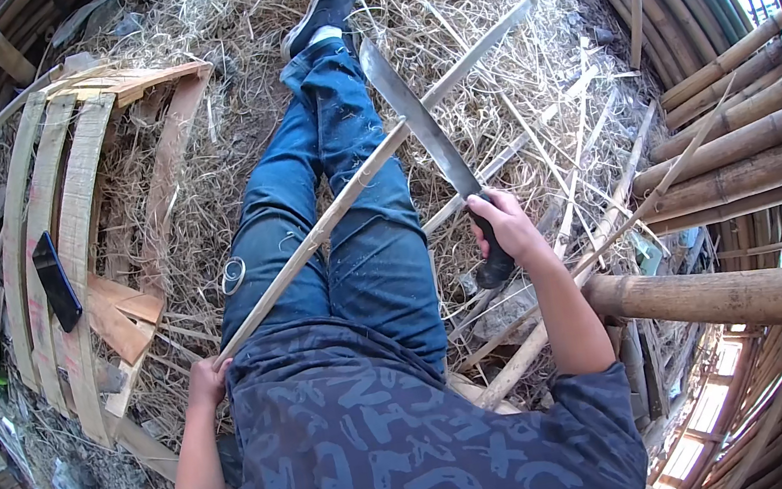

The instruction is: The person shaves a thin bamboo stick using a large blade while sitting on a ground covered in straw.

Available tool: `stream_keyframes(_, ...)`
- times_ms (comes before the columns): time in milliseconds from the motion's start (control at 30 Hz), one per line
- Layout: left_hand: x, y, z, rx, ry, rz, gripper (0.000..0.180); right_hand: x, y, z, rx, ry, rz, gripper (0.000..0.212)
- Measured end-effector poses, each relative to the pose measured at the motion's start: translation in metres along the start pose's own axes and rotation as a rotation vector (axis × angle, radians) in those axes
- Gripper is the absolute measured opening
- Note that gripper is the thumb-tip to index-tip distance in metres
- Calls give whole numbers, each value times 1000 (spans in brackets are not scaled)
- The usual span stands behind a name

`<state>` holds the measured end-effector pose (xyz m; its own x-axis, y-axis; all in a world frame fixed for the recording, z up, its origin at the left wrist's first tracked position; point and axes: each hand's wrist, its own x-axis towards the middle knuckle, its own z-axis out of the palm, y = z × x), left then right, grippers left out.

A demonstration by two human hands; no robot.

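My left hand [208,381] is closed round the near end of a long pale bamboo strip [317,238], beside my left hip. The strip slants up and to the right across my thighs, its far end over the shavings. In my right hand [511,226] is the black handle of a machete [424,126], out to the right of my right thigh. Its long grey blade points away and slightly left. Partway along, the blade crosses the strip; whether the two touch I cannot tell.
A wooden pallet [50,194] lies at the left with a dark phone [56,281] on it. Thin shavings [488,78] cover the ground round my outstretched legs [371,247]. Thick bamboo poles [722,291] jut in from the right, and loose strips [586,129] lie near them.
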<state>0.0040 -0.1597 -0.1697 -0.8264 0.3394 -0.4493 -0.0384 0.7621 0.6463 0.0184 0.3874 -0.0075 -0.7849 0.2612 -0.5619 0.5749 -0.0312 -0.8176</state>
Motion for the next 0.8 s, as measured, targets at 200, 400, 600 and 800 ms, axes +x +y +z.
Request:
stream_keyframes(200,5,-2,10,131,68,-10,66,12,-12,-14,308,284,-175,25)
stream_keyframes(400,6,-4,6,85,38,-5,70,7,33,40,43,-97,16,27)
stream_keyframes(600,4,-23,24,47,102,-27,65,10,-9,25,159,-41,-175,28)
stream_keyframes(800,4,-3,13,93,86,-15,62,20,16,56,74,137,-173,28)
